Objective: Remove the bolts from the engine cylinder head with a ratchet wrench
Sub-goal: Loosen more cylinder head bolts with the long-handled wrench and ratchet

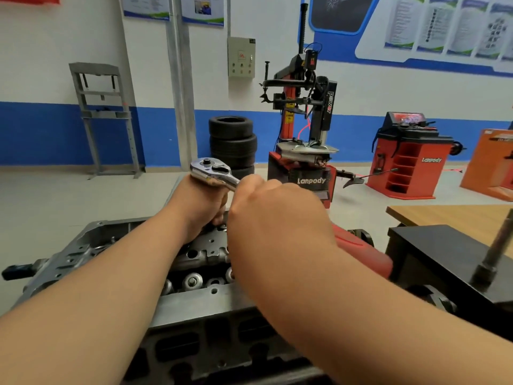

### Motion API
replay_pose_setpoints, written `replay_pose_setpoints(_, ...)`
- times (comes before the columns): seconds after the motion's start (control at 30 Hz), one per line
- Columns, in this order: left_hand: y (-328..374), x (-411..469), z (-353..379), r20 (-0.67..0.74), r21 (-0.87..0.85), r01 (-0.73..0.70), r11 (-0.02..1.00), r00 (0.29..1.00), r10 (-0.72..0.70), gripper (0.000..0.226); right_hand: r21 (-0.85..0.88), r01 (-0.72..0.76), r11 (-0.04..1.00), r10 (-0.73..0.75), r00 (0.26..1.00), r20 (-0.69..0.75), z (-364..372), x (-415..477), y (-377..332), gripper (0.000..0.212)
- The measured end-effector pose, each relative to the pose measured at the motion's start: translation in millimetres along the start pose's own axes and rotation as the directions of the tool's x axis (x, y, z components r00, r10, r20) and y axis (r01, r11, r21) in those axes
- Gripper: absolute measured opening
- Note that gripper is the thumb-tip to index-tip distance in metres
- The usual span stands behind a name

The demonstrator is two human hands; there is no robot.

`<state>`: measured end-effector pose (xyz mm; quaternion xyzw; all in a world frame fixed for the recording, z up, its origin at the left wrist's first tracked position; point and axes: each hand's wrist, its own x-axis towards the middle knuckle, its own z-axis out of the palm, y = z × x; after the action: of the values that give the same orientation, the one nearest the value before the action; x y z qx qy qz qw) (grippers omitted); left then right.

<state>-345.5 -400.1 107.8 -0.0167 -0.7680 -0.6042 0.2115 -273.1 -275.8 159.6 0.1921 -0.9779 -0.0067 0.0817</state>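
1. One chrome ratchet wrench (pixel 211 171) is polished, with a rounded head carrying a black knob and a small switch lever. It is held up over the far side of the grey cast-metal cylinder head (pixel 194 304).
2. The left hand (pixel 201 207) sits directly under the wrench's head, its fingers curled tight round the part hanging below, which is mostly hidden.
3. The right hand (pixel 277 218) has its fingers closed round the wrench's handle, just beside the head.
4. One cylinder head lies on the bench, and at least three round shiny caps show between the forearms.
5. Behind stand one stack of black tyres (pixel 232 143), one red-and-black tyre changer (pixel 305 107) and one red wheel balancer (pixel 408 159).
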Motion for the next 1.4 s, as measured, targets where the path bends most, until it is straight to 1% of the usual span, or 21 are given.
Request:
replay_pose_setpoints(0.07, -1.5, 1.9, 0.8, 0.075, -0.04, 0.014, 0.999, 0.997, -0.011, 0.026, -0.016, 0.004, 1.0, -0.005, 0.996, -0.088, 4.7, 4.3, 5.1, 0.011)
replay_pose_setpoints(0.1, -2.6, 3.1, 1.3, 0.127, -0.086, 0.033, 0.996, 0.992, -0.022, 0.027, -0.04, -0.005, 0.999, -0.001, 0.991, -0.133, 5.1, 7.5, 8.3, 0.011)
replay_pose_setpoints(0.17, -4.5, 5.4, 1.1, 0.199, -0.18, 0.088, 0.98, 0.979, -0.051, 0.03, -0.117, -0.031, 0.993, 0.009, 0.983, -0.183, 4.0, 19.1, 19.0, 0.022)
replay_pose_setpoints(0.2, -5.7, 6.5, 0.4, 0.21, -0.202, 0.103, 0.974, 0.976, -0.06, 0.031, -0.112, -0.048, 0.993, 0.027, 0.983, -0.183, 3.2, 29.5, 25.6, 0.027)
replay_pose_setpoints(0.27, -7.6, 8.3, -1.1, 0.189, -0.192, 0.107, 0.976, 0.98, -0.07, 0.032, -0.022, -0.065, 0.998, 0.061, 0.986, -0.153, 3.3, 58.6, 36.7, 0.028)
replay_pose_setpoints(0.37, -10.4, 11.4, -4.8, 0.094, -0.085, 0.014, 0.996, 0.996, -0.006, 0.027, 0.073, -0.077, 0.994, 0.085, 0.99, -0.111, 9.0, 107.4, 36.8, 0.02)
replay_pose_setpoints(0.4, -11.5, 12.7, -7.4, 0.063, -0.028, -0.046, 0.999, 0.997, 0.048, 0.024, 0.07, -0.09, 0.994, 0.096, 0.991, -0.093, 10.0, 121.9, 31.6, 0.021)
replay_pose_setpoints(0.47, -13.5, 14.8, -14.2, 0.069, 0.065, -0.127, 0.99, 0.99, 0.123, 0.022, 0.021, -0.1, 0.995, 0.1, 0.994, -0.041, 11.8, 143.8, 20.4, 0.029)
replay_pose_setpoints(0.5, -14.1, 15.5, -17.0, 0.105, 0.095, -0.111, 0.989, 0.989, 0.101, 0.019, 0.005, -0.099, 0.995, 0.099, 0.995, -0.021, 13.1, 152.1, 16.8, 0.031)
replay_pose_setpoints(0.53, -14.3, 15.9, -18.7, 0.141, 0.138, -0.061, 0.989, 0.989, 0.041, 0.017, 0.004, -0.095, 0.995, 0.095, 0.995, -0.014, 13.9, 158.0, 14.2, 0.031)
replay_pose_setpoints(0.6, -14.1, 16.5, -20.0, 0.2, 0.237, 0.04, 0.971, 0.976, -0.089, 0.032, 0.035, -0.068, 0.997, 0.069, 0.997, -0.038, 16.0, 164.4, 13.0, 0.026)
replay_pose_setpoints(0.63, -13.2, 17.0, -18.8, 0.216, 0.25, 0.064, 0.966, 0.969, -0.12, 0.033, 0.051, -0.049, 0.998, 0.052, 0.997, -0.057, 17.7, 164.8, 13.7, 0.024)
replay_pose_setpoints(0.7, -8.7, 15.8, -15.6, 0.235, 0.264, 0.068, 0.962, 0.963, -0.132, 0.028, 0.072, -0.02, 0.997, 0.027, 0.995, -0.097, 21.4, 162.0, 16.2, 0.023)
replay_pose_setpoints(0.77, -4.9, 14.7, -13.3, 0.182, 0.34, 0.073, 0.938, 0.973, -0.142, 0.037, 0.076, -0.024, 0.997, 0.032, 0.993, -0.111, 22.7, 156.0, 18.7, 0.019)
replay_pose_setpoints(0.87, -4.2, 13.8, -10.2, 0.062, 0.453, 0.084, 0.888, 0.99, -0.125, 0.047, 0.048, -0.083, 0.995, 0.087, 0.992, -0.095, 22.3, 141.7, 22.0, 0.037)
replay_pose_setpoints(0.97, -2.8, 11.6, -7.8, 0.044, 0.447, 0.104, 0.889, 0.989, -0.138, 0.045, 0.007, -0.156, 0.988, 0.156, 0.982, -0.111, 20.2, 119.1, 25.8, 0.053)
replay_pose_setpoints(1.1, -0.9, 10.1, -4.8, 0.03, 0.409, 0.111, 0.906, 0.99, -0.135, 0.039, -0.122, -0.251, 0.96, 0.238, 0.965, -0.111, 13.0, 75.4, 22.4, 0.066)
replay_pose_setpoints(1.2, -1.1, 12.3, -3.5, 0.048, 0.469, 0.082, 0.879, 0.992, -0.117, 0.036, -0.167, -0.211, 0.963, 0.2, 0.976, -0.081, 5.8, 38.9, 15.4, 0.061)
replay_pose_setpoints(1.27, -0.2, 13.3, -3.4, 0.123, 0.598, -0.012, 0.802, 0.989, -0.077, 0.031, -0.123, -0.125, 0.985, 0.118, 0.991, -0.065, 1.2, 19.2, 11.1, 0.053)
replay_pose_setpoints(1.3, 0.2, 13.9, -2.9, 0.141, 0.628, -0.043, 0.777, 0.988, -0.06, 0.028, -0.081, -0.065, 0.995, 0.06, 0.996, -0.062, -1.7, 11.4, 9.3, 0.049)
replay_pose_setpoints(1.4, 2.4, 12.4, -3.1, 0.127, 0.641, -0.06, 0.765, 0.991, -0.029, 0.02, -0.016, 0.057, 0.998, -0.057, 0.997, -0.043, -7.8, -1.2, 7.4, 0.036)
